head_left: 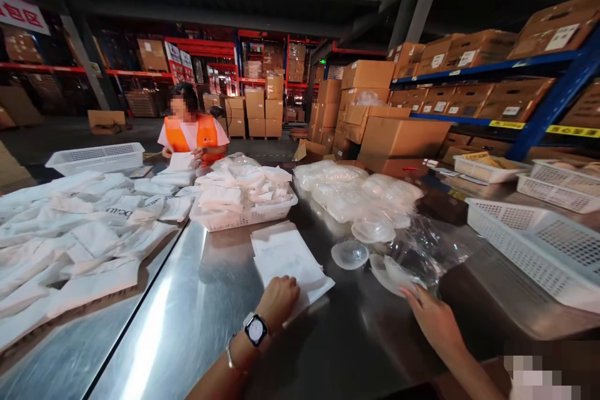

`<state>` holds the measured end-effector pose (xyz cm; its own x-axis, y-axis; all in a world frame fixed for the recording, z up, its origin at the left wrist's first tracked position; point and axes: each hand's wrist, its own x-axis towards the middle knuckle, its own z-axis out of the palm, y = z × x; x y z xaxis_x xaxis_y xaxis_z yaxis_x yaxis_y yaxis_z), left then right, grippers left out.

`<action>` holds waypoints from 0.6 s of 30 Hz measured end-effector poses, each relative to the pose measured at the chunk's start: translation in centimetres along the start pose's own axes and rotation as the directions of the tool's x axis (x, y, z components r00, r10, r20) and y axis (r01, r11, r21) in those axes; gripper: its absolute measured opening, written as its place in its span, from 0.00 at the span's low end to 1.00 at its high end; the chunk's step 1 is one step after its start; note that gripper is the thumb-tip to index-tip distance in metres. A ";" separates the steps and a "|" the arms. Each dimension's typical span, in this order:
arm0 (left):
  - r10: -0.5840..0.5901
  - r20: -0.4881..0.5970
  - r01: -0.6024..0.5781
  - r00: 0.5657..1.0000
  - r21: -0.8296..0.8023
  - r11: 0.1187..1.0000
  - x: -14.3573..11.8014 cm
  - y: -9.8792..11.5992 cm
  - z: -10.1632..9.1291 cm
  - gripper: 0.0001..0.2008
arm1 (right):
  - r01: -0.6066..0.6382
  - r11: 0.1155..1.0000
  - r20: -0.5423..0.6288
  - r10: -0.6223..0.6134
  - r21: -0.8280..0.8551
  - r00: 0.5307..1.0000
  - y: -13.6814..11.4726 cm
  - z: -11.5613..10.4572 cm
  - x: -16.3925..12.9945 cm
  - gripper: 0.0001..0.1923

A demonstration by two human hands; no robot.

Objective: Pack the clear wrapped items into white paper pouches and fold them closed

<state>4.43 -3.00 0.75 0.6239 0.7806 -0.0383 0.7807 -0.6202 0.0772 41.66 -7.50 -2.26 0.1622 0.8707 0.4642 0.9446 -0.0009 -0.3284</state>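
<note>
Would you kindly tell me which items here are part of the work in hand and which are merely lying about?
In hand:
left hand on the stack of white pouches
right hand at a clear plastic piece
loose clear cup

Lying about:
empty white basket
cardboard boxes
heap of white bags
co-worker in orange vest

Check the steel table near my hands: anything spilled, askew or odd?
Mostly tidy. A few clear cups lie loose outside their torn-open plastic bag by the right hand. The white pouch stack under the left hand is slightly fanned.
</note>
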 end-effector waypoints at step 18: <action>-0.091 -0.139 0.098 0.986 0.044 0.994 -6.1 4.2 0.8 0.09 | 0.116 0.978 0.038 -0.111 -0.174 0.993 -2.3 0.9 5.3 0.18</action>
<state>3.92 -10.45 0.52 0.5387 0.8372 0.0941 0.8391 -0.5432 0.0289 40.06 -2.46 0.19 0.0456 0.8834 0.4663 0.9921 0.0144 -0.1242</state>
